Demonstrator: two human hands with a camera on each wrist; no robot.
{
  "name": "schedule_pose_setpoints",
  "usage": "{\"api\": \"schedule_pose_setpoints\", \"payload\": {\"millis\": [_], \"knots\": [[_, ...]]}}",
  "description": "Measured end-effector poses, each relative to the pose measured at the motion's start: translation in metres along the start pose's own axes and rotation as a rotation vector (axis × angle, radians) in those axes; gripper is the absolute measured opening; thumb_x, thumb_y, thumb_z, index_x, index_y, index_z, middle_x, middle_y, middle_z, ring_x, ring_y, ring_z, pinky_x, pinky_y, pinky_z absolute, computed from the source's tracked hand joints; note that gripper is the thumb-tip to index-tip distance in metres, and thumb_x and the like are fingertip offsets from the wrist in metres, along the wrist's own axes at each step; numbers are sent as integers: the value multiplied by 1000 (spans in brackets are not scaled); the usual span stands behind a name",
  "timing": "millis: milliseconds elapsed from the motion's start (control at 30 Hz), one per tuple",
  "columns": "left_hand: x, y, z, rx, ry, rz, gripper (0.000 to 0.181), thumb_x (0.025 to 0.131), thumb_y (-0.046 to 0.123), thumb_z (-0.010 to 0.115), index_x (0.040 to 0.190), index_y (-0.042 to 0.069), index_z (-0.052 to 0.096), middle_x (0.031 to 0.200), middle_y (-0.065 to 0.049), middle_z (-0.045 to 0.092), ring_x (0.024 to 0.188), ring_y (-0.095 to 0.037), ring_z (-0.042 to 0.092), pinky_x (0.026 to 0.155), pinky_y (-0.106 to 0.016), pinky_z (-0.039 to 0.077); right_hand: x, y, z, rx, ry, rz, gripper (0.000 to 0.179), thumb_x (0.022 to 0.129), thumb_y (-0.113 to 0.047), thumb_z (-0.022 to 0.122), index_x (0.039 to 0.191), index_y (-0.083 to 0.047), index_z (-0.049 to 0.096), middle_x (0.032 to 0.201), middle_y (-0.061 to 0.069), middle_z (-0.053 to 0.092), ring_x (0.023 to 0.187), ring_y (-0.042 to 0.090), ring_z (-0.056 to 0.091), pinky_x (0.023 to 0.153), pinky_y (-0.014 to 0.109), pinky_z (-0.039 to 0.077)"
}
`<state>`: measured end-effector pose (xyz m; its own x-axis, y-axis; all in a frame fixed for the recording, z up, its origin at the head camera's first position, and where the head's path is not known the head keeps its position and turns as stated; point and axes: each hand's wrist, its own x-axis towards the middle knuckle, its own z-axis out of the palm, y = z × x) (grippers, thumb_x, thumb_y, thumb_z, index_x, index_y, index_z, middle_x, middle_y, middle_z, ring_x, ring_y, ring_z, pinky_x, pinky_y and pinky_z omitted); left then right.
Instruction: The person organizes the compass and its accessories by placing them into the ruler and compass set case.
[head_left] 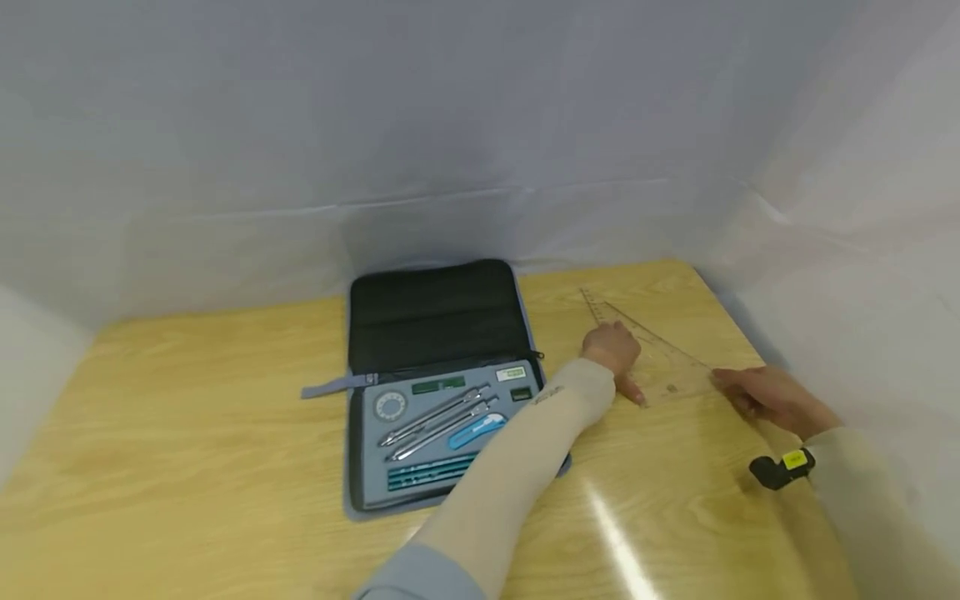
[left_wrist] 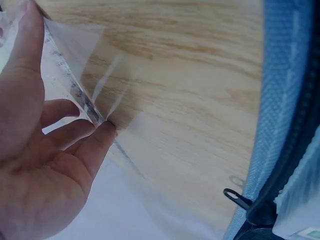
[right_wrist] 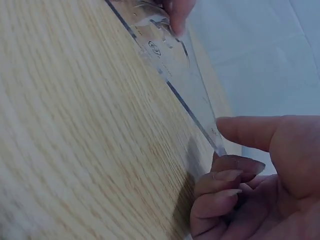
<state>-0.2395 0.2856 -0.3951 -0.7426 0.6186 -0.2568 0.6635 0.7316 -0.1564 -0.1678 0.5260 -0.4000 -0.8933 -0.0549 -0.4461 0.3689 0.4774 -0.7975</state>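
Observation:
A clear plastic set square (head_left: 671, 388) with printed scales is held between both hands at the right of the table. My right hand (head_left: 772, 398) pinches its right corner between thumb and index finger; the other fingers are curled below, as the right wrist view shows. Over its left side is my left hand (head_left: 613, 350), gripping it near the edge. In the left wrist view the left fingers (left_wrist: 102, 140) bend around the scaled edge (left_wrist: 70, 75), with the thumb farther up. Another scaled strip of clear plastic (head_left: 592, 307) shows beyond the left hand.
An unzipped case (head_left: 438, 321) lies spread left of the hands, partly under the left forearm. Its grey tray holds two metal compasses (head_left: 435, 417), a blue cutter (head_left: 477, 430), an eraser (head_left: 511, 373), a sharpener (head_left: 521, 393) and teal pencils (head_left: 427, 473). White sheeting (head_left: 450, 225) borders the table.

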Motion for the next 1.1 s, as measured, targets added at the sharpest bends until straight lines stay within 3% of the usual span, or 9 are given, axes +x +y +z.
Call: {"api": "schedule_pose_setpoints", "payload": {"millis": [167, 300, 433, 567, 767, 933, 1100], "knots": [[1, 8, 1, -21, 7, -8, 103, 62, 81, 59, 142, 19, 46, 131, -8, 46, 113, -20, 49, 84, -28, 49, -1, 9, -5, 123, -26, -49, 27, 102, -27, 46, 83, -9, 50, 69, -1, 44, 59, 10, 43, 54, 26, 41], [3, 14, -3, -32, -4, -19, 106, 62, 81, 58, 146, 18, 41, 142, -10, 37, 120, -22, 45, 88, -29, 47, -3, 14, -5, 364, -10, -93, 17, 102, -20, 48, 98, -5, 55, 83, 3, 63, 73, 11, 63, 66, 25, 54], [6, 15, -4, -53, -22, -38, 108, 64, 79, 59, 149, 19, 34, 151, -10, 26, 131, -24, 37, 94, -29, 43, 0, 15, -3, 679, -152, -111, 22, 103, -12, 43, 105, 1, 60, 99, 14, 69, 93, 19, 68, 83, 29, 51], [7, 16, -1, -44, -25, -44, 113, 62, 81, 57, 151, 17, 29, 152, -9, 25, 132, -23, 35, 95, -28, 43, 3, 18, 1, 864, -252, -75, 30, 104, -7, 37, 105, 3, 65, 104, 17, 68, 99, 23, 66, 90, 32, 48], [7, 13, 1, -88, -25, -37, 114, 64, 82, 56, 153, 17, 22, 154, -6, 21, 136, -20, 30, 96, -24, 42, 7, 23, 1, 906, -282, -158, 32, 104, -5, 34, 105, 1, 66, 106, 18, 67, 100, 24, 66, 89, 33, 48], [7, -3, 1, -327, -26, -28, 91, 77, 73, 54, 149, 22, 33, 154, 0, 22, 134, -14, 32, 96, -23, 40, 11, 18, -1, 840, -290, -279, 35, 104, -5, 31, 106, -2, 67, 105, 16, 68, 97, 23, 67, 85, 32, 51], [7, -25, -8, -513, 28, 3, 69, 90, 63, 45, 146, 24, 37, 155, 4, 20, 138, -10, 26, 101, -23, 34, 10, 8, -4, 779, -167, -337, 27, 102, -6, 40, 104, -9, 68, 97, 13, 70, 87, 21, 69, 78, 30, 53]]}}
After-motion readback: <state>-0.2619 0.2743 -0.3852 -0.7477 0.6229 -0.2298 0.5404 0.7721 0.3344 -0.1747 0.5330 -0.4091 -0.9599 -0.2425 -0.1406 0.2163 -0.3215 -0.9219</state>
